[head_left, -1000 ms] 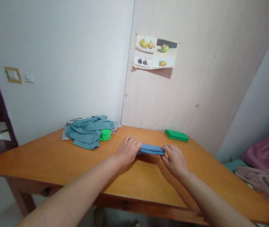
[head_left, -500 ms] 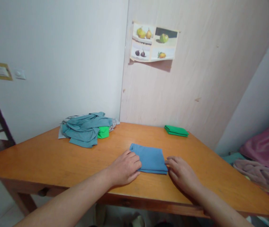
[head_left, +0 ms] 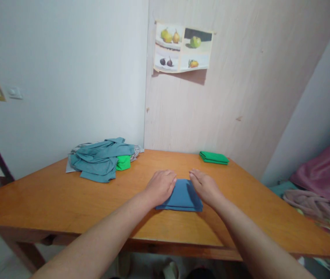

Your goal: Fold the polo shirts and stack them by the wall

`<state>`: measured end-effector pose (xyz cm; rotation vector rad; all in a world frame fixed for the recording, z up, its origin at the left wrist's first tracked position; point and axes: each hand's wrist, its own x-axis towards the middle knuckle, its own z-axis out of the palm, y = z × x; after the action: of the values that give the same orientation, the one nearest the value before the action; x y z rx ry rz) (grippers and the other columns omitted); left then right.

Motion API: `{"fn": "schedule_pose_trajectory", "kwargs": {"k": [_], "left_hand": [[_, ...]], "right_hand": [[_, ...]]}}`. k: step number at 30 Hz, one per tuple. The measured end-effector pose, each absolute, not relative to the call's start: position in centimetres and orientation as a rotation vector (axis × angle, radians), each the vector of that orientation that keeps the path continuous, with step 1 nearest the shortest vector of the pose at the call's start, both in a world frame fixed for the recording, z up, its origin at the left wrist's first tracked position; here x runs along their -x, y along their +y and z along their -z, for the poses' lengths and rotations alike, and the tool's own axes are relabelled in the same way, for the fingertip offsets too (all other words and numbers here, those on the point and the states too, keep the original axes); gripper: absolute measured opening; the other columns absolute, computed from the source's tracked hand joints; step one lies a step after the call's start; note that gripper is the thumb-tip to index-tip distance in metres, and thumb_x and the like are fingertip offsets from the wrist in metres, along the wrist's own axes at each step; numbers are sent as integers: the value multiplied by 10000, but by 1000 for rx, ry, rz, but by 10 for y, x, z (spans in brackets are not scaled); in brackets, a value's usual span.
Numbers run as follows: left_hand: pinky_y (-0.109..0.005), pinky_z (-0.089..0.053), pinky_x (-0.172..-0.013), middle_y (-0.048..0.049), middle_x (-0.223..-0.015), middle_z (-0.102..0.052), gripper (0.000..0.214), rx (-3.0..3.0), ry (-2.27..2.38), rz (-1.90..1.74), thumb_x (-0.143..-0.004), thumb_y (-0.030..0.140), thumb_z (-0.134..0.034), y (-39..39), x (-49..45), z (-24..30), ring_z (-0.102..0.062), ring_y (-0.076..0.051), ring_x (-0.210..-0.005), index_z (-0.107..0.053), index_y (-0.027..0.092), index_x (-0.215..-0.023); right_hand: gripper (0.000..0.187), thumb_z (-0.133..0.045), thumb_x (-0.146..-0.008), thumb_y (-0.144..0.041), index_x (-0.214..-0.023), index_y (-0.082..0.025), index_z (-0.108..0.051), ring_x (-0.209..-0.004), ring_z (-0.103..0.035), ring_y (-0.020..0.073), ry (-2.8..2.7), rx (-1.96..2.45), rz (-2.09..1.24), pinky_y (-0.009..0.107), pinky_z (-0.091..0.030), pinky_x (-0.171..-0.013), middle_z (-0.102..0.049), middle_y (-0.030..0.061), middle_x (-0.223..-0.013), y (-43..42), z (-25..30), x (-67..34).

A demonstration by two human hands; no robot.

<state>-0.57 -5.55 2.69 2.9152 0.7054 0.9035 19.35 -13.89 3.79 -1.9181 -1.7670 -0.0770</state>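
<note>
A blue folded cloth [head_left: 183,197] lies flat near the front of the table, its layered edge facing me. My left hand [head_left: 162,186] rests over its left side, fingers stretched forward and laid on the fabric, holding nothing. Over the right side of the cloth is my right hand [head_left: 205,186], its fingers also extended toward the far edge and not gripping. Both hands cover parts of the cloth's sides. Whether the right fingertips press on it I cannot tell.
On the wooden table [head_left: 95,205], a heap of crumpled grey-green clothes [head_left: 98,157] with a bright green piece [head_left: 123,162] lies at the back left. A folded green cloth [head_left: 213,157] sits at the back right. Pink and mauve fabrics [head_left: 316,201] lie beyond the right edge.
Both hands have moved forward from the cloth's near sides onto its upper part. The right hand has come inward over the cloth. The camera view has shifted slightly.
</note>
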Motion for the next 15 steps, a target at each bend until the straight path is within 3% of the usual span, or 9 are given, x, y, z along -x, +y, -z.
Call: {"fn": "schedule_pose_trajectory", "kwargs": {"k": [3, 6, 10, 15], "left_hand": [[-579, -185, -1174, -151, -1464, -525, 443, -2994, 753, -730, -1031, 349, -304, -57, -2, -19, -444, -274, -1371, -533, 171, -1366], [-630, -55, -1186, -153, -1521, -463, 497, -3032, 772, -608, -1034, 394, -275, -57, 0, -11, -386, -282, -1425, -491, 168, -1420], [-611, -5, -1195, -147, -1556, -413, 553, -3060, 766, -580, -1038, 455, -233, -56, 5, -1, -341, -267, -1457, -451, 175, -1463], [-623, 11, -1187, -124, -1589, -362, 559, -3097, 756, -609, -1039, 472, -232, -59, 7, 5, -308, -270, -1473, -394, 214, -1507]], "right_hand": [[551, -264, -1022, -379, -1399, -102, -555, -1452, -355, 275, -1830, 2069, -6, 458, -250, -1187, -432, 166, -1539, -124, -31, -176], [591, -249, -1026, -424, -1476, -105, -462, -1497, -237, 306, -1845, 2222, -71, 552, -160, -1193, -337, 166, -1592, -121, -18, -169], [688, -238, -1012, -504, -1554, -86, -304, -1525, -123, 303, -1793, 2313, -67, 600, -65, -1192, -209, 158, -1637, -128, -2, -163], [726, -209, -1001, -540, -1570, -93, -266, -1532, -83, 288, -1762, 2362, -42, 614, 13, -1187, -167, 133, -1646, -138, 5, -156]]}}
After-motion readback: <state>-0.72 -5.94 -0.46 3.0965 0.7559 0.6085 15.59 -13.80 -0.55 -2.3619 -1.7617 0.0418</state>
